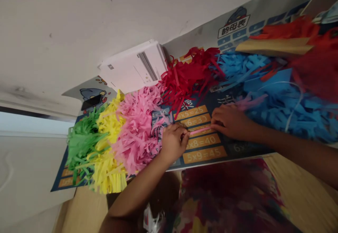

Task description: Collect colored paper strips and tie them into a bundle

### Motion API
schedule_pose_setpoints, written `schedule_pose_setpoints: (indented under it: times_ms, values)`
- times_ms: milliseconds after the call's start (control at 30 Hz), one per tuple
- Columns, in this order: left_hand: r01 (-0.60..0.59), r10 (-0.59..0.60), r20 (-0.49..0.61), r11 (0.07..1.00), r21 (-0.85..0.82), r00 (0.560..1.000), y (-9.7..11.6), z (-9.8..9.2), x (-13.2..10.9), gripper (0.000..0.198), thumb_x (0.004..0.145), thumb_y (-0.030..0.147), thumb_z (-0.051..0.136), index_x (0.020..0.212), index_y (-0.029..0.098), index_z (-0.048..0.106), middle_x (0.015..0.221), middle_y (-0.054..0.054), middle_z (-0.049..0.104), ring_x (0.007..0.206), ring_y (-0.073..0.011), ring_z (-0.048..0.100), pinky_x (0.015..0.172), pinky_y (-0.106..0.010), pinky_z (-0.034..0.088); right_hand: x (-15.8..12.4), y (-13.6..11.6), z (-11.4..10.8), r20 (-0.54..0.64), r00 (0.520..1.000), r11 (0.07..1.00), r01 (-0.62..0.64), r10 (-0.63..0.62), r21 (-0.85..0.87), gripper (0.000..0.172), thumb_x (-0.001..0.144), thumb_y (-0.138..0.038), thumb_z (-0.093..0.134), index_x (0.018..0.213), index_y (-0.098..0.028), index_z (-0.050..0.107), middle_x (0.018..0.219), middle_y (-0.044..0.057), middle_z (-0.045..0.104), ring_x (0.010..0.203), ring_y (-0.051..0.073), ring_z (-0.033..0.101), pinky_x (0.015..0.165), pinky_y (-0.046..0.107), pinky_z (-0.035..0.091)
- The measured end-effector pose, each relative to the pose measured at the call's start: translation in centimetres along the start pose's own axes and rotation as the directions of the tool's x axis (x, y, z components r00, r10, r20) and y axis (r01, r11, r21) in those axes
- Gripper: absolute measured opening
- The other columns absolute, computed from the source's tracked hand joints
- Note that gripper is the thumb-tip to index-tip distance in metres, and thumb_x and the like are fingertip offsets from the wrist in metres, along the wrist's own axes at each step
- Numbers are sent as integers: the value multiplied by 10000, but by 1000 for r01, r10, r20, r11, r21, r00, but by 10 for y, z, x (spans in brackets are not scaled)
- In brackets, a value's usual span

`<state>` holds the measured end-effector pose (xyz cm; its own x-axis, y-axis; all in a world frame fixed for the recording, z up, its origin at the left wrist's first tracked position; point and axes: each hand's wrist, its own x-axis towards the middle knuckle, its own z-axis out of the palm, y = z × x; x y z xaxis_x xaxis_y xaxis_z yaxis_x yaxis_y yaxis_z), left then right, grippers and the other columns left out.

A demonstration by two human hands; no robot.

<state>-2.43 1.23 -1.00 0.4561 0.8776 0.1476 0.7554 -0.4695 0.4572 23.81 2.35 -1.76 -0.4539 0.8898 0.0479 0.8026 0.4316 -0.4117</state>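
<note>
the left hand point(173, 143) and right hand point(229, 122) curl closed, their fingertips pinching opposite ends of a narrow pink paper strip point(200, 131), keeping it straight and low over a times-table poster point(203, 148). a pink paper fringe point(137, 131) lies just beside the left hand, a blue paper fringe point(287, 113) beyond the right, with a red paper fringe point(185, 76) farther off.
</note>
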Motion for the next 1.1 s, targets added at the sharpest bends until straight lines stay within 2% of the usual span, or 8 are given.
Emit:
schedule_pose_setpoints:
  times_ms: [133,200,300,500,733,867,1000,1100]
  values:
    - [10,-13,53,998,58,998,5,-3,3,53,856,216,648,815,194,673,847,-33,678,857,-217,589,745,-365,360,6,-12,-8,48,999,995,-20,25,-99,91,848,-299,675,806,-221,698,872,19,680,856,219,553,719,353,230]
    - [-106,101,44,985,137,994,6,-4,1,117,883,208,623,965,233,702,939,-35,693,917,-230,573,768,-382,336,6,-19,-9,19,995,982,102,-100,-157,66,864,-226,638,853,-220,702,905,28,696,872,220,557,725,368,222]
    - [-319,313,66,904,284,947,9,-4,-4,197,946,228,563,1062,299,706,1026,-30,693,968,-234,542,817,-413,308,2,-26,-3,-63,955,939,270,-289,-212,133,908,-201,584,851,-196,703,871,43,698,829,195,560,765,390,231]
    - [-459,461,96,794,399,882,14,6,4,220,990,242,482,1012,178,691,930,-69,678,937,-217,562,860,-434,334,2,-26,12,-139,862,832,412,-488,-370,298,985,-155,472,772,-203,674,741,6,668,761,155,540,945,452,220]
    - [-434,511,-3,733,524,860,15,12,11,207,982,209,509,848,165,661,804,-49,668,814,-197,564,815,-415,340,4,-35,7,-264,833,830,346,-486,-437,238,950,-180,534,739,-204,642,753,1,699,742,154,580,907,426,272]
    - [-393,523,-135,765,511,841,16,-5,4,164,992,225,502,1010,178,658,927,-48,719,916,-199,586,870,-430,318,1,-53,-5,-434,791,888,283,-430,-362,166,942,-207,559,821,-203,672,805,7,736,769,155,616,936,415,267]
    - [-404,558,-258,787,467,788,20,-24,-1,144,982,216,530,1055,194,652,973,-22,750,956,-191,605,927,-440,296,-2,-70,-19,-456,791,902,276,-409,-332,184,944,-214,561,814,-196,689,807,23,744,788,157,628,932,396,268]
    - [-404,544,-281,808,428,791,26,-36,-7,144,975,198,534,1026,214,668,987,-12,764,933,-173,631,989,-441,279,-9,-82,-27,-491,785,922,273,-378,-273,189,936,-218,572,802,-194,703,809,36,749,791,162,637,902,384,289]
